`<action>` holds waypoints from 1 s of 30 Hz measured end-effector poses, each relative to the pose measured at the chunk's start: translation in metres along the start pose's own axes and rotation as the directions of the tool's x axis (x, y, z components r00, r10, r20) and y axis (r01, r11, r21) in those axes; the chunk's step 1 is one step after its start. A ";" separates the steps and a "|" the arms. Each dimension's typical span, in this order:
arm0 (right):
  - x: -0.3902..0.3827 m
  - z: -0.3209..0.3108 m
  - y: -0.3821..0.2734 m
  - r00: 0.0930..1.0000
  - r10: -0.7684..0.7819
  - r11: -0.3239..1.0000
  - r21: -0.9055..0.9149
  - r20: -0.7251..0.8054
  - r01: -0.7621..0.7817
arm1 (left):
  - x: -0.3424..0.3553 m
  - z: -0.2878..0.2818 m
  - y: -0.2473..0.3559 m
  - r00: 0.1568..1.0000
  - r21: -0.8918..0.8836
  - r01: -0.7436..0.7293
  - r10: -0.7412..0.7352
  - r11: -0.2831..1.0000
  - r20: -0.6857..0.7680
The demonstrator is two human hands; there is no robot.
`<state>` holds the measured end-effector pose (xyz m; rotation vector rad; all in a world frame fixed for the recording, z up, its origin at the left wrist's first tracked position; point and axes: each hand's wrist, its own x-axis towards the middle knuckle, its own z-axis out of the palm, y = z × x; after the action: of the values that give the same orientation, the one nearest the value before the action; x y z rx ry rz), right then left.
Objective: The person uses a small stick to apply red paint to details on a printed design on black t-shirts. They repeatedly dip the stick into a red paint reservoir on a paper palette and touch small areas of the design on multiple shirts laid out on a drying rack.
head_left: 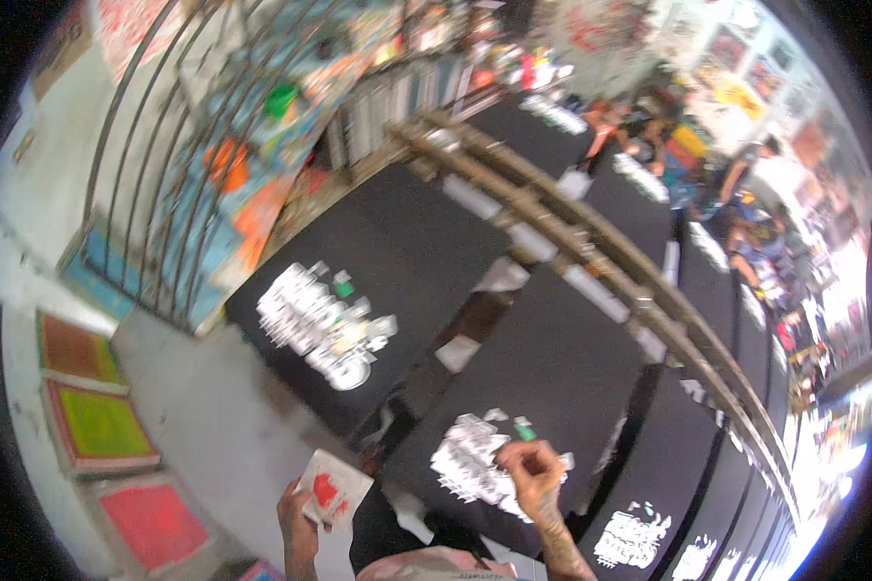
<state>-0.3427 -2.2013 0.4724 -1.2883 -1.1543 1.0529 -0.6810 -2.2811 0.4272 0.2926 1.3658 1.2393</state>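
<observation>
My left hand [297, 515] grips a white square piece with red patches [335, 490], low in the view; whether it is card or a shallow tray I cannot tell. My right hand [535, 473] is over the black fabric panel [543, 349] in front of me, its fingers pinched together at a white print [465, 460]. Whatever may be between those fingertips is hidden. Just beyond them lies a small green patch [523, 429]. To the left, another black panel [388, 242] bears a similar white print [310, 315] with a green patch on it.
Metal rails [591, 242] run past the panels' far ends. More black panels [669, 436] line up to the right. Colored screen frames [102, 421] lean at left near a curved-bar rack [155, 194]. An orange container [226, 165] stands behind it. Several people [756, 194] are at the far right.
</observation>
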 end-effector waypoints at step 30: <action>-0.120 -0.235 -0.137 0.894 -0.437 0.898 0.011 -0.097 0.440 | -0.248 0.301 -0.052 0.859 0.124 -0.099 0.022 0.987 0.512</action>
<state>-0.1348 -2.3585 0.6166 -0.9732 -1.2758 0.6659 -0.3400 -2.3528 0.6105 0.7205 0.9867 1.0138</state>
